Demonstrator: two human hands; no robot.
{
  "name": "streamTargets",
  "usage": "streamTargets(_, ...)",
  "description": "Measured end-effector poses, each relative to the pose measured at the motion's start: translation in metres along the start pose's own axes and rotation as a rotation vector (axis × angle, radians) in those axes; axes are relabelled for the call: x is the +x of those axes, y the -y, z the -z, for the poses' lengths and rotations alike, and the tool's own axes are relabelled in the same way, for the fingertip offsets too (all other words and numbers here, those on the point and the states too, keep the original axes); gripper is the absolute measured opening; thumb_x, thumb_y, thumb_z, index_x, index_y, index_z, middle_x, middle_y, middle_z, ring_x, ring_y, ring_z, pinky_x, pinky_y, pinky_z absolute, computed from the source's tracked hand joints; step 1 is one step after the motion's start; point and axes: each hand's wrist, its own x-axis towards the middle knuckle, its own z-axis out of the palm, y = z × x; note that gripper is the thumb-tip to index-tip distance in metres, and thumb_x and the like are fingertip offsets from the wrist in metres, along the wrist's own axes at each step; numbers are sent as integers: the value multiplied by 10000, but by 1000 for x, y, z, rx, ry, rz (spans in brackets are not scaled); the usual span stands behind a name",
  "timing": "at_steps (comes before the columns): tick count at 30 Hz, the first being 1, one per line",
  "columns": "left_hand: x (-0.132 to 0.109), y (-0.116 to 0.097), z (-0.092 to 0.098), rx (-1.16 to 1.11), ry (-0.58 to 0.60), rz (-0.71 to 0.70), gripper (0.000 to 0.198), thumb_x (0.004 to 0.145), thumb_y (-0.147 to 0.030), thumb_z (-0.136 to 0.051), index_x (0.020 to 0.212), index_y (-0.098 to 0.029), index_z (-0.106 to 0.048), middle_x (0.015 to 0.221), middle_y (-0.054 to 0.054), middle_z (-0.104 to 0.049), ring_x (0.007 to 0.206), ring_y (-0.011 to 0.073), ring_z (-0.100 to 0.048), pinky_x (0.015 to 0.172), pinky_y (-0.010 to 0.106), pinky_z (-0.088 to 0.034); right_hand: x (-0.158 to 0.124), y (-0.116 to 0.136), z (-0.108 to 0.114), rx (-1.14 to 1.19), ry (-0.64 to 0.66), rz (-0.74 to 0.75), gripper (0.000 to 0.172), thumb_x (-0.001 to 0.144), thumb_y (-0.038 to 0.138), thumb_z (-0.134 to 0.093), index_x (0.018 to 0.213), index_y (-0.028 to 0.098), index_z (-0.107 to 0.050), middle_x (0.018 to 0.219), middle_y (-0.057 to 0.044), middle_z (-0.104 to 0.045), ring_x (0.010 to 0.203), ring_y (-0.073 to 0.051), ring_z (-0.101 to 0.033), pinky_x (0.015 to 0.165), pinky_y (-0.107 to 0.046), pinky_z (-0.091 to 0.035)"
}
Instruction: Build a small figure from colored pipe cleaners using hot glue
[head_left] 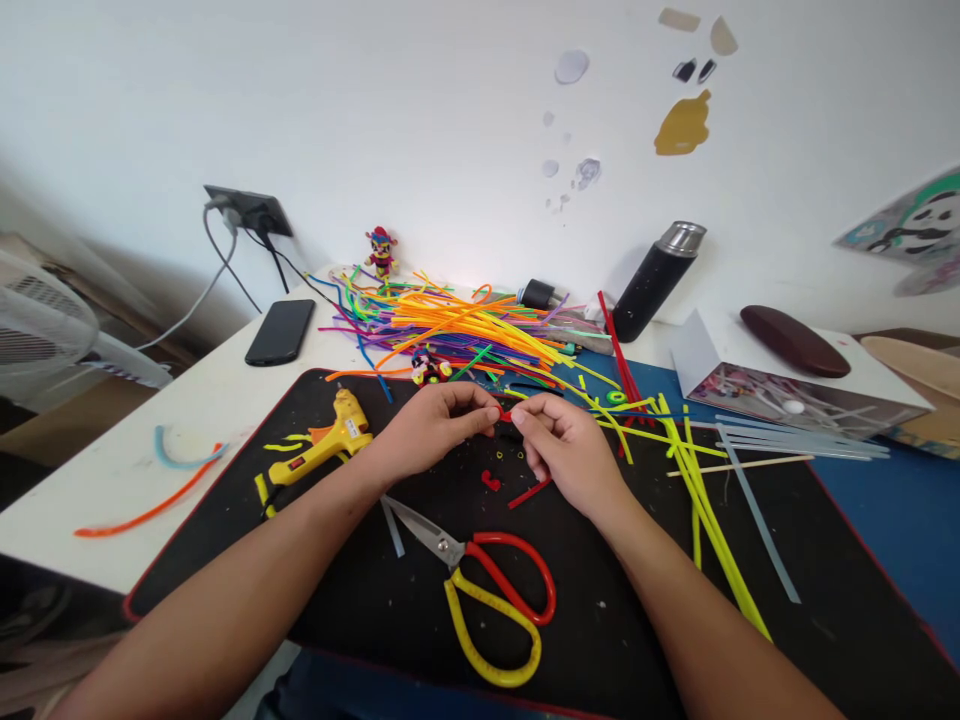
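Note:
My left hand (439,425) and my right hand (570,450) meet above the black mat (420,630), fingertips pinched on the two ends of a short red pipe cleaner piece (505,412). Fingers hide part of it. Just below lie a curled red piece (490,481) and a straight red pipe cleaner (529,493). Scissors (444,548) with one red and one yellow handle rest nearer to me, blades partly under my left forearm. To the left of my left hand is a yellow hot glue gun (322,445). A small colourful figure (430,366) sits behind my left hand.
A heap of coloured pipe cleaners (465,325) spreads along the wall, with another figure (382,252) behind. Around the mat are a phone (280,332), a black thermos (656,285), a white box (720,350), yellow pipe cleaners (709,510) and clear glue sticks (759,520).

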Motion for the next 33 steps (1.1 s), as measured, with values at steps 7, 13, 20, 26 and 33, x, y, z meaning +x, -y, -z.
streamTargets(7, 1, 6, 2, -128, 27, 42, 459, 883, -629, -711, 883, -170, -703, 809, 29, -698, 705, 147, -559, 674, 271, -450, 0, 0, -1, 15, 20, 11, 356, 918, 557, -676, 899, 201, -656, 487, 78, -542, 368, -90, -437, 410, -215, -361)
streamTargets(13, 0, 7, 0, -349, 68, 123, 425, 835, -581, -787, 832, -170, -678, 773, 21, -668, 642, 117, -527, 618, 250, -432, -1, 2, -3, 30, 28, 10, 347, 884, 544, -706, 940, 204, -662, 491, 82, -550, 365, -94, -442, 399, -219, -358)
streamTargets(20, 0, 7, -1, -439, 102, 182, 410, 825, -543, -827, 854, -163, -675, 770, 6, -653, 602, 90, -494, 533, 228, -344, -2, 2, -4, 42, 40, 29, 321, 888, 502, -725, 980, 201, -662, 518, 86, -554, 374, -90, -455, 399, -219, -367)
streamTargets(26, 1, 8, -1, -493, 159, 219, 422, 802, -535, -849, 817, -148, -682, 765, 17, -649, 607, 85, -504, 532, 221, -336, -3, 3, -4, 37, 34, 41, 308, 891, 495, -730, 969, 203, -670, 525, 86, -552, 374, -86, -449, 398, -221, -367)
streamTargets(33, 0, 7, -3, -522, 141, 240, 433, 777, -528, -870, 809, -143, -673, 752, 17, -635, 601, 89, -499, 529, 213, -346, -3, 2, -3, 59, 41, 52, 309, 906, 481, -717, 1010, 194, -669, 529, 89, -556, 373, -84, -455, 390, -210, -368)
